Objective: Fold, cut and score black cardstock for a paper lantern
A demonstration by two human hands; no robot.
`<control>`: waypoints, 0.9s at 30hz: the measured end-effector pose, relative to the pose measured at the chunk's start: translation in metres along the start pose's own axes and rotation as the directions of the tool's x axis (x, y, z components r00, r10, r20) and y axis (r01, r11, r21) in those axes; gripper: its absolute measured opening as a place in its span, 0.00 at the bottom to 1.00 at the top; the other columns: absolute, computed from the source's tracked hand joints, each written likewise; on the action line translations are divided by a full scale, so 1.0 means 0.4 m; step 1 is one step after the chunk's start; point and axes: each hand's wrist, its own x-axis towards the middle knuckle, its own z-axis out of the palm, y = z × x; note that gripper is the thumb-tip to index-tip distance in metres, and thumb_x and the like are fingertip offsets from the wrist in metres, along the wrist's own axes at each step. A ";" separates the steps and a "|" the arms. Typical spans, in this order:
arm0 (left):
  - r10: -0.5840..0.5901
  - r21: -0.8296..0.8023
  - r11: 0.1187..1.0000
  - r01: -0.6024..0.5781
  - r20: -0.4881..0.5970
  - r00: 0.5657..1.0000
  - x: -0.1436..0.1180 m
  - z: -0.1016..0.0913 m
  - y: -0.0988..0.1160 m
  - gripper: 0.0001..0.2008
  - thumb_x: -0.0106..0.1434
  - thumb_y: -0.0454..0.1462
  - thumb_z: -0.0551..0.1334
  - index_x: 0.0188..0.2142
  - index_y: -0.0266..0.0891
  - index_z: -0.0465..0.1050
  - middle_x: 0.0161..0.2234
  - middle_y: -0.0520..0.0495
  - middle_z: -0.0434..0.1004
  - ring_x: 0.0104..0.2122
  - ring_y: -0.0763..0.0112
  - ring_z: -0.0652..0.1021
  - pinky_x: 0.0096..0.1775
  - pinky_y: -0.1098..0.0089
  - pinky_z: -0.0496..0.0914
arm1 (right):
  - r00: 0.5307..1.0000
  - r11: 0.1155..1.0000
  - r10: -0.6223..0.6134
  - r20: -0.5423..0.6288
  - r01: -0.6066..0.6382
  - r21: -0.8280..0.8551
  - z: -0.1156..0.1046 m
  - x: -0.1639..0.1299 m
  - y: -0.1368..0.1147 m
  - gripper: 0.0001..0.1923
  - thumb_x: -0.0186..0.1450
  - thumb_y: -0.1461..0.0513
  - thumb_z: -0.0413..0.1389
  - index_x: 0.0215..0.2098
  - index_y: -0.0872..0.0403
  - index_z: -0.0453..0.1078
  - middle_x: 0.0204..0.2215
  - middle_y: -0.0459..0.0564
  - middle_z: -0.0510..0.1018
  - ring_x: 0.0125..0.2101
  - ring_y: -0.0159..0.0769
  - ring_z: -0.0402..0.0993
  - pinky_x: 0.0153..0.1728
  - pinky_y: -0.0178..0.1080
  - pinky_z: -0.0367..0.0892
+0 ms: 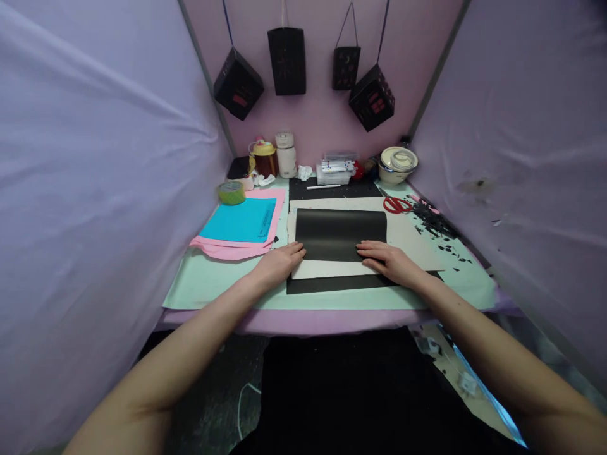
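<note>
A black sheet of paper [339,237] lies bent over on itself, with a rounded fold at its far edge. My left hand [284,259] rests at its near left corner, fingers stretched out and touching the edge. The fingers of my right hand [386,258] lie apart and flat on its near right part. Under it is a large white sheet [412,243], and below that a second black sheet [332,284] shows along the near side. Red-handled scissors [397,205] lie beyond my right hand on the white sheet.
At left, a green tape roll [232,192] and a blue sheet [241,220] lie on pink paper [222,251]. Black scraps [431,218] cover the right side. A white bottle [286,157], pen box [336,169] and lidded bowl [397,165] stand behind. Black paper lanterns [287,62] hang above.
</note>
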 end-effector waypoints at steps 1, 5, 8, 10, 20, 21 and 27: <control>-0.002 -0.002 1.000 0.002 0.003 1.000 0.000 0.002 -0.002 0.20 0.67 0.33 0.47 0.54 0.35 0.68 0.59 0.41 0.64 0.59 0.62 0.66 0.56 0.62 0.64 | 1.000 1.000 0.004 0.001 -0.004 -0.001 -0.007 -0.007 0.003 0.15 0.66 0.58 0.52 0.49 0.49 0.73 0.49 0.50 0.76 0.54 0.43 0.69 0.54 0.49 0.67; 0.000 -0.008 1.000 0.000 -0.001 1.000 0.002 0.011 -0.010 0.20 0.67 0.34 0.47 0.54 0.35 0.68 0.59 0.40 0.64 0.59 0.61 0.66 0.56 0.62 0.63 | 0.999 0.999 0.047 0.006 -0.047 -0.013 -0.044 -0.040 0.017 0.14 0.66 0.60 0.52 0.48 0.50 0.74 0.49 0.50 0.76 0.53 0.42 0.70 0.54 0.48 0.67; -0.006 -0.016 1.000 0.006 -0.010 1.000 0.003 0.016 -0.015 0.20 0.68 0.36 0.46 0.55 0.38 0.68 0.59 0.44 0.64 0.59 0.62 0.66 0.56 0.62 0.63 | 0.996 0.995 0.091 -0.020 -0.092 -0.025 -0.063 -0.059 0.027 0.14 0.63 0.61 0.54 0.45 0.50 0.75 0.48 0.49 0.77 0.51 0.42 0.72 0.53 0.46 0.69; -0.012 -0.031 0.999 0.011 -0.018 1.000 0.004 0.018 -0.016 0.20 0.68 0.37 0.47 0.54 0.38 0.69 0.59 0.44 0.64 0.59 0.61 0.66 0.56 0.60 0.64 | 0.994 0.994 0.107 -0.028 -0.108 -0.025 -0.070 -0.064 0.031 0.14 0.61 0.63 0.55 0.45 0.50 0.76 0.47 0.49 0.77 0.50 0.41 0.73 0.53 0.46 0.69; 0.011 -0.007 1.000 -0.011 -0.039 0.999 0.006 0.018 -0.018 0.21 0.69 0.39 0.45 0.54 0.37 0.69 0.59 0.42 0.65 0.57 0.60 0.68 0.56 0.59 0.65 | 0.993 0.993 0.117 0.016 -0.117 0.000 -0.082 -0.060 0.042 0.17 0.57 0.66 0.55 0.44 0.51 0.76 0.48 0.49 0.77 0.49 0.40 0.74 0.54 0.44 0.68; 0.013 -0.009 1.000 -0.014 -0.042 0.999 0.006 0.018 -0.019 0.21 0.69 0.39 0.45 0.54 0.37 0.69 0.59 0.42 0.66 0.57 0.60 0.68 0.56 0.59 0.65 | 0.993 0.993 0.116 0.017 -0.116 0.001 -0.081 -0.060 0.043 0.17 0.57 0.66 0.55 0.44 0.50 0.76 0.48 0.48 0.77 0.49 0.40 0.74 0.54 0.45 0.68; 0.021 0.047 0.999 -0.020 -0.023 1.000 0.010 0.016 -0.014 0.20 0.69 0.37 0.46 0.54 0.34 0.69 0.58 0.39 0.66 0.56 0.59 0.69 0.55 0.60 0.65 | 0.990 0.991 0.137 0.016 -0.137 -0.001 -0.076 -0.061 0.042 0.17 0.58 0.66 0.54 0.44 0.52 0.76 0.48 0.49 0.77 0.49 0.40 0.74 0.54 0.44 0.68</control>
